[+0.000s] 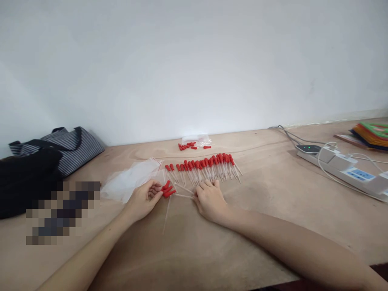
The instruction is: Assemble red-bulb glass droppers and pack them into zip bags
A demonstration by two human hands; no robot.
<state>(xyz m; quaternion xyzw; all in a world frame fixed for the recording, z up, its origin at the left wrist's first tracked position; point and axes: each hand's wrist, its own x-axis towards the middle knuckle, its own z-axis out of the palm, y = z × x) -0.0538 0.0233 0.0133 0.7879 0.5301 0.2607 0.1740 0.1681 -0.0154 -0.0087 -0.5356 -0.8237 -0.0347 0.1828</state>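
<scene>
My left hand (146,198) is curled, thumb and forefinger closing at the edge of a small cluster of red rubber bulbs (168,191). To its right, my right hand (210,201) bends its fingers over the ends of thin clear dropper tubes (183,195) that point toward the bulbs. One more clear tube (166,216) lies on the table below the cluster. Just beyond my hands is a long row of droppers (209,163), red bulbs facing the wall and clear tubes facing me. The fingertips of my right hand are partly hidden.
Clear zip bags (130,180) lie left of the row. Loose red bulbs (187,146) rest by a small plastic bag (200,140) near the wall. At right are a power strip (342,165) with cables and coloured sheets (370,137); at left, a striped bag (79,151) and black cloth (27,182).
</scene>
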